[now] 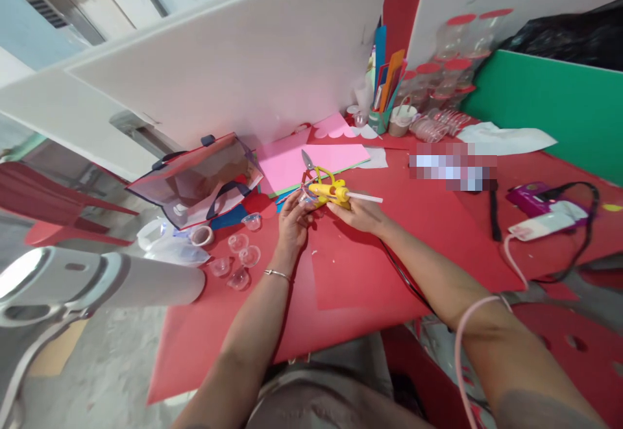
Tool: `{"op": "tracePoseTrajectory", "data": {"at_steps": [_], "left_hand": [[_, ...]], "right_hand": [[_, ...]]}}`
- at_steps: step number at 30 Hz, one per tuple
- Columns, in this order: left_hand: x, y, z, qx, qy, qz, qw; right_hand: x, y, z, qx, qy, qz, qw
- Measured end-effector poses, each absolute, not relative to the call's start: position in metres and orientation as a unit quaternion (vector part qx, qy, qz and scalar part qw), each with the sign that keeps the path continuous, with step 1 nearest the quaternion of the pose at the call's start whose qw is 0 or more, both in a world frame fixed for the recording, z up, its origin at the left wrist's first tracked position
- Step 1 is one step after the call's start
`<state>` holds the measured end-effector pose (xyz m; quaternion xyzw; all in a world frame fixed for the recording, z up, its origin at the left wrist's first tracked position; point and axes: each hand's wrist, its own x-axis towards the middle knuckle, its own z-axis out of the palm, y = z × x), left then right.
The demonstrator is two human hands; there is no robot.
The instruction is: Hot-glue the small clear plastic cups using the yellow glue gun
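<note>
Yellow plastic glue gun [329, 190], white stick [366, 197] out back: right hand [359, 213] grips it over the red table [233, 344], nozzle toward a small, partly clear piece [306, 195] pinched by left hand [293, 219], likely for aim. Clear domed plastic cups [250, 256] cluster left, presumably for reach.

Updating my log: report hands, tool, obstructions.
Right hand gripping yellow plastic glue gun. Left hand holding small item by gun's front end, details unclear. Possibly in the way: yellow-handled metal scissors just beyond gun.
</note>
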<state>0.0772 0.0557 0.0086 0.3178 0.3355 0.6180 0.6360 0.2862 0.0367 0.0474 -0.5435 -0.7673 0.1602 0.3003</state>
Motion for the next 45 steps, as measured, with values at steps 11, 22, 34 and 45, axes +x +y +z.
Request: {"op": "tracePoseTrajectory", "data": {"at_steps": [11, 22, 34, 45], "left_hand": [[0.077, 0.060, 0.006, 0.302, 0.312, 0.625, 0.648], [0.080, 0.056, 0.010, 0.319, 0.318, 0.604, 0.658], [0.078, 0.056, 0.010, 0.318, 0.332, 0.602, 0.653], [0.079, 0.055, 0.009, 0.330, 0.330, 0.602, 0.648]], "right_hand": [[0.284, 0.029, 0.041, -0.539, -0.753, 0.208, 0.314], [0.286, 0.018, 0.036, -0.547, -0.733, 0.186, 0.360], [0.287, 0.020, 0.032, -0.547, -0.735, 0.192, 0.351], [0.285, 0.017, 0.034, -0.543, -0.736, 0.190, 0.358]]}}
